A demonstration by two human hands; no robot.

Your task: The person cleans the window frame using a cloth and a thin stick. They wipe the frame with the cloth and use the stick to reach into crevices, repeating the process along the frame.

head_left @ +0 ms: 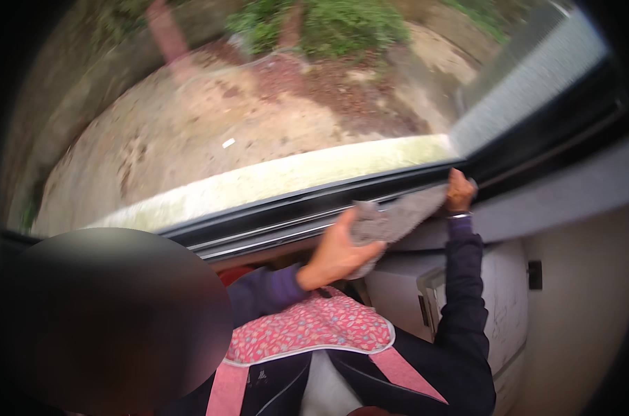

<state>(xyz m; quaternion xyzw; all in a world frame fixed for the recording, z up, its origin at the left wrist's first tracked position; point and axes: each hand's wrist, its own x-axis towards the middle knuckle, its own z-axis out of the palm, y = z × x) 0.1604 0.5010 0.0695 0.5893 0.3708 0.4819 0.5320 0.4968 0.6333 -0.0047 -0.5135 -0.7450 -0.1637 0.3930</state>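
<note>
From the head view, right of centre, I see one grey cloth spanning two hands beside the window track. The left hand grips its bunched end between thumb and fingers; the right hand is curled tight around the far end, presumably for tension. Bottom centre, two pink straps seem to secure one floral panel.

Daylight brightens the ground outside; motion blur smears the foliage; fisheye edges curve into black.
</note>
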